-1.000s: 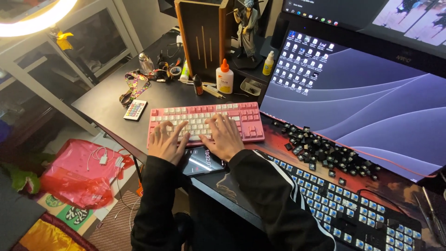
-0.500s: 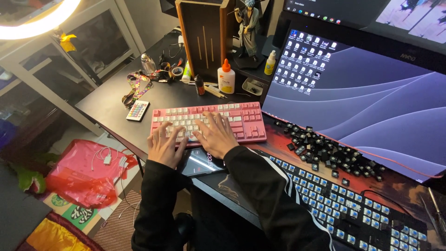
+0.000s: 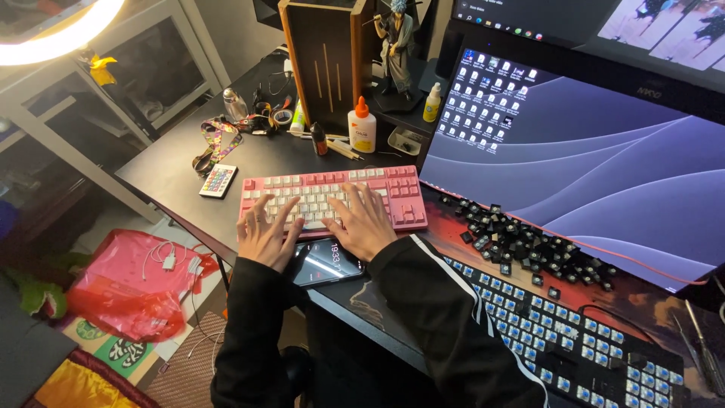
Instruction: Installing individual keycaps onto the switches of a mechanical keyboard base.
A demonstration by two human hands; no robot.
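A pink keyboard with white and pink keycaps lies on the black desk. My left hand rests spread on its left half, fingers on the keys. My right hand lies flat on the middle keys, fingers apart. Just below both hands a black phone with a lit screen sits at the desk edge. Both arms wear black sleeves, the right one with a white stripe.
A tilted monitor stands to the right. A pile of loose black keycaps lies before it, beside a bare keyboard with blue switches. A glue bottle, a small remote and a wooden box stand behind. A red bag lies on the floor.
My hands stay on the pink keyboard with small finger shifts. The view has tilted slightly, so the desk sits a little higher in the frame.
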